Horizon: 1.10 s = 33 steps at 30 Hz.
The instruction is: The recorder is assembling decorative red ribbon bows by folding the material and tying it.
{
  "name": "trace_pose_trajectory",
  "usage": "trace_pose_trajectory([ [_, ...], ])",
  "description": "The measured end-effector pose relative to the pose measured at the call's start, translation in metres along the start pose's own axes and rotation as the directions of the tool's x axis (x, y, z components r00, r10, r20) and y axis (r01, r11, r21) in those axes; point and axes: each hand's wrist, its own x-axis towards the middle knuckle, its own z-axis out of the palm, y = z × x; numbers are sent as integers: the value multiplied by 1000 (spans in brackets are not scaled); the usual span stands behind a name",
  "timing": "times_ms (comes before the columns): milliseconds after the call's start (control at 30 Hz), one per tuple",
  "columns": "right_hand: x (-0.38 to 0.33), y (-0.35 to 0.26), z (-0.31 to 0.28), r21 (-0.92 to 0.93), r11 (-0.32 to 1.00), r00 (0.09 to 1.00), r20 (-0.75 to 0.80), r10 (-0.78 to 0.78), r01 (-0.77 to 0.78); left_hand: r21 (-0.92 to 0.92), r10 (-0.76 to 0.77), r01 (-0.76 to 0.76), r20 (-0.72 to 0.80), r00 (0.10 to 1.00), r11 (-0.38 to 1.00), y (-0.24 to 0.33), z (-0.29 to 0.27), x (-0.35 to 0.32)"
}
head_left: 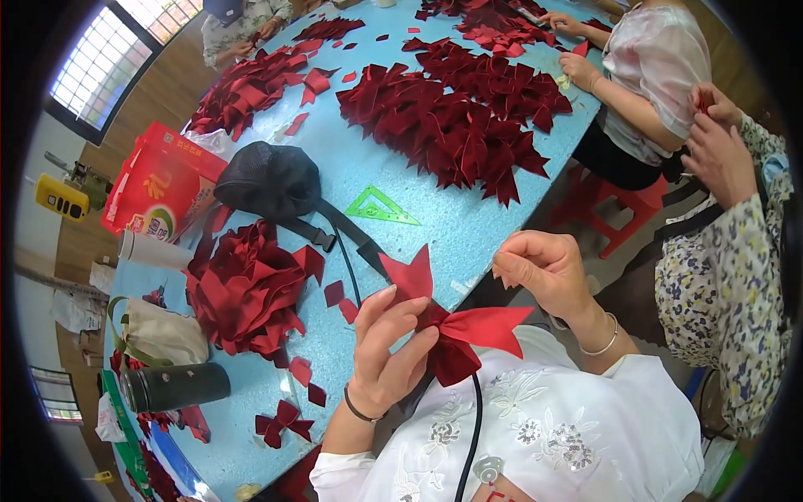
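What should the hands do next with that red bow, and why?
Probably draw the right hand further away. The left hand pinches the dark red fabric bow at its gathered middle, and the right hand's fingers are pinched shut beside it, as if pulling a thread too thin to see.

A single fisheye view looks down from the wearer's head, close over the white blouse (544, 435) and raised hands. It faces a blue desk (452, 226) that runs away toward the upper left, its edges bending at the dark circular rim.
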Motion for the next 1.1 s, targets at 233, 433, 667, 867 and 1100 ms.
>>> trace_pose_trajectory([
  [233, 10, 7, -22, 134, 990, 997, 61, 45, -53, 139, 113, -133, 142, 983, 981, -1, 17, 23],
  [433, 15, 17, -46, 180, 979, 993, 89, 81, -96, 119, 33, -52, 156, 987, 991, -5, 43, 33],
  [667, 7, 32, -38, 149, 968, 978, 91, 189, -201, -454, -632, 659, 236, 738, 600, -5, 53, 26],
  [867, 7, 38, -20, 225, 974, 1000, 16, 18, -21, -630, -686, 763, 620, 382, -145, -14, 45, 14],
  [1100, 10, 34, -9, 316, 899, 951, 161, 265, -304, -625, -653, 744, 669, 355, -236, -8, 56, 9],
])
